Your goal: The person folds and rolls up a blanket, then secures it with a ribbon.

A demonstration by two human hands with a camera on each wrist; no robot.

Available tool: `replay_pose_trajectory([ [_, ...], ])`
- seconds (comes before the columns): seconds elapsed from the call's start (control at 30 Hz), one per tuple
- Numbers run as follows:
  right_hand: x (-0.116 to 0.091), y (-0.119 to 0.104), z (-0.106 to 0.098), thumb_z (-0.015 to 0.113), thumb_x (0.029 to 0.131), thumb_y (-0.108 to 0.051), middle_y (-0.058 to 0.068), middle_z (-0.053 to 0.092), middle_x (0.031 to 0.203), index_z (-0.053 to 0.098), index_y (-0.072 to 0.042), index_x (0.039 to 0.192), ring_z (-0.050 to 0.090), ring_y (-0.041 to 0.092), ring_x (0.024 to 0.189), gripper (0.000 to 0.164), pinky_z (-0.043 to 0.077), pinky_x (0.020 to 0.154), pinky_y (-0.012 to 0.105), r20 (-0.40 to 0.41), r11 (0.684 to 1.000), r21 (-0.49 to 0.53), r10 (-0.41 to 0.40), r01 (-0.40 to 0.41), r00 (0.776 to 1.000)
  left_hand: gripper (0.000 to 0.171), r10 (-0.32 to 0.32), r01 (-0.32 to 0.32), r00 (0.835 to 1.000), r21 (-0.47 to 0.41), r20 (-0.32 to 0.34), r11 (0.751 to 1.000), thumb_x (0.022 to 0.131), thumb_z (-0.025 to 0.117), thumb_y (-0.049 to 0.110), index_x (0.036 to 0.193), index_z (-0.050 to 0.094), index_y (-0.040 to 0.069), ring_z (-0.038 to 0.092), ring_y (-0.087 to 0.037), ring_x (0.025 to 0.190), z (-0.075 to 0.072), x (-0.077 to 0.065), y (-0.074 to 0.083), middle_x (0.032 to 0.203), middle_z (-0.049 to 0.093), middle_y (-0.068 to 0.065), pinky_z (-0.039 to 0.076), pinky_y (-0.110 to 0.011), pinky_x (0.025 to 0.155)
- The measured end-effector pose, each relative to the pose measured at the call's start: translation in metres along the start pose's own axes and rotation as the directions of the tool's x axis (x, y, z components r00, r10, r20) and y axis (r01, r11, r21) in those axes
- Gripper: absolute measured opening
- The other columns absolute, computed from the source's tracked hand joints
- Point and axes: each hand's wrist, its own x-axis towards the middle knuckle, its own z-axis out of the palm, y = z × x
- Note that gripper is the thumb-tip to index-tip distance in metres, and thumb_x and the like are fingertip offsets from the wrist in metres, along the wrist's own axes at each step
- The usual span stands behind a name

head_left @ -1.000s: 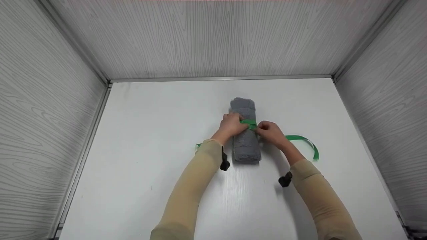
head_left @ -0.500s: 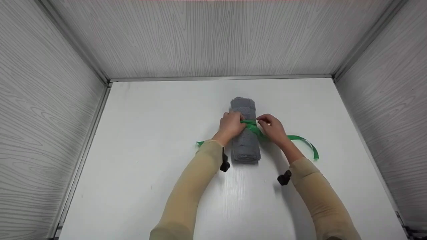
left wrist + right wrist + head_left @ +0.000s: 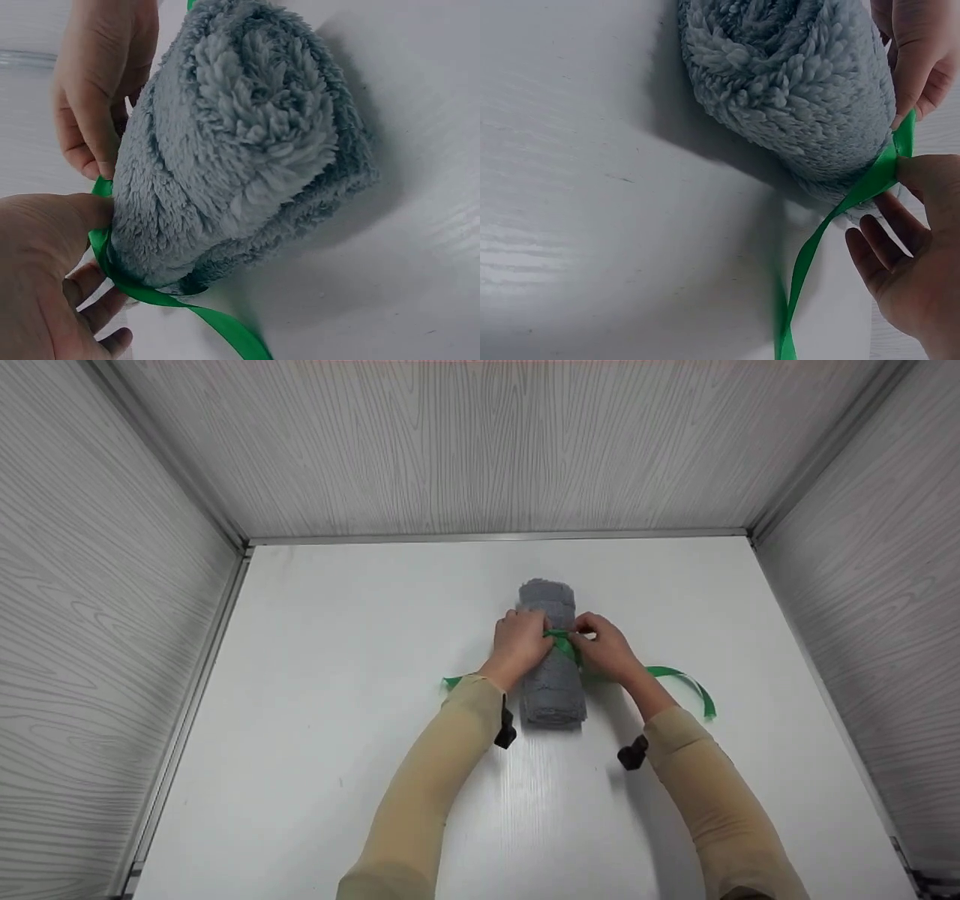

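Note:
A fluffy grey rolled blanket (image 3: 553, 690) lies lengthwise on the table, with a green ribbon (image 3: 564, 648) crossing over its middle. My left hand (image 3: 519, 643) rests against its left side and pinches the ribbon; in the left wrist view the thumb lies on the ribbon (image 3: 146, 294) at the roll's edge. On the right side, my right hand (image 3: 606, 651) holds the ribbon between thumb and finger near the crossing. The right wrist view has the ribbon (image 3: 866, 184) running from these fingers down to the table. How the ribbon crosses is partly hidden by the fingers.
One ribbon tail (image 3: 684, 675) curves on the white table (image 3: 337, 615) to the right of the right wrist; another tail end (image 3: 450, 682) shows beside the left sleeve. Grey wood-grain walls (image 3: 480, 450) enclose the table at the back and sides.
My right hand lifted slightly off the roll's right side, showing a slanting ribbon strand, then came back in to the crossing and pinched there. My left hand stays almost still.

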Motion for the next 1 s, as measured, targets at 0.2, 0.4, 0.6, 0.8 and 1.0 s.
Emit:
replay_pose_trajectory([
  [0.2, 0.002, 0.001, 0.0, 0.058, 0.105, -0.016, 0.012, 0.061, 0.116, 0.06, -0.005, 0.111, 0.056, 0.026, 0.109, 0.013, 0.046, 0.096, 0.046, 0.038, 1.0, 0.025, -0.01, 0.01, 0.999, 0.013, 0.051, -0.045, 0.997, 0.089, -0.063, 0.995, 0.102, 0.064, 0.029, 0.104, 0.065, 0.016, 0.06, -0.026, 0.104, 0.005, 0.001, -0.001, 0.104, 0.065, -0.002, 0.046, -0.045, 0.093],
  [0.4, 0.001, 0.0, 0.001, 0.059, 0.102, -0.012, 0.014, 0.058, 0.117, 0.063, -0.003, 0.107, 0.053, 0.028, 0.112, 0.012, 0.046, 0.1, 0.05, 0.057, 1.0, 0.015, -0.025, 0.024, 0.998, 0.012, 0.057, -0.045, 0.993, 0.115, -0.101, 0.992, 0.102, 0.064, 0.027, 0.103, 0.064, 0.015, 0.061, -0.025, 0.1, 0.008, 0.001, 0.0, 0.1, 0.065, -0.003, 0.047, -0.043, 0.087],
  [0.6, 0.0, -0.007, -0.001, 0.057, 0.105, -0.023, 0.015, 0.06, 0.118, 0.069, -0.001, 0.11, 0.055, 0.03, 0.113, 0.026, 0.044, 0.102, 0.05, 0.029, 0.999, -0.032, 0.018, -0.017, 0.999, 0.016, 0.064, -0.046, 0.988, 0.127, -0.141, 0.991, 0.105, 0.061, 0.024, 0.115, 0.063, 0.012, 0.064, -0.028, 0.106, 0.01, 0.001, 0.0, 0.107, 0.068, -0.006, 0.049, -0.044, 0.089],
  [0.8, 0.004, -0.012, -0.001, 0.061, 0.105, -0.028, 0.015, 0.064, 0.114, 0.067, -0.004, 0.111, 0.059, 0.031, 0.111, 0.026, 0.046, 0.097, 0.049, -0.003, 0.998, -0.056, 0.033, -0.033, 0.999, 0.014, 0.071, -0.049, 0.983, 0.134, -0.167, 0.99, 0.107, 0.057, 0.024, 0.113, 0.061, 0.012, 0.065, -0.027, 0.101, 0.012, 0.001, 0.0, 0.104, 0.068, -0.005, 0.049, -0.043, 0.087],
  [1.0, 0.007, -0.012, 0.0, 0.067, 0.102, -0.025, 0.015, 0.064, 0.118, 0.07, -0.004, 0.114, 0.058, 0.033, 0.117, 0.024, 0.046, 0.101, 0.05, -0.007, 0.998, -0.067, -0.004, 0.004, 1.0, 0.015, 0.066, -0.049, 0.986, 0.111, -0.152, 0.993, 0.107, 0.058, 0.025, 0.115, 0.059, 0.013, 0.064, -0.026, 0.104, 0.013, 0.002, -0.001, 0.106, 0.068, -0.004, 0.048, -0.043, 0.089],
])
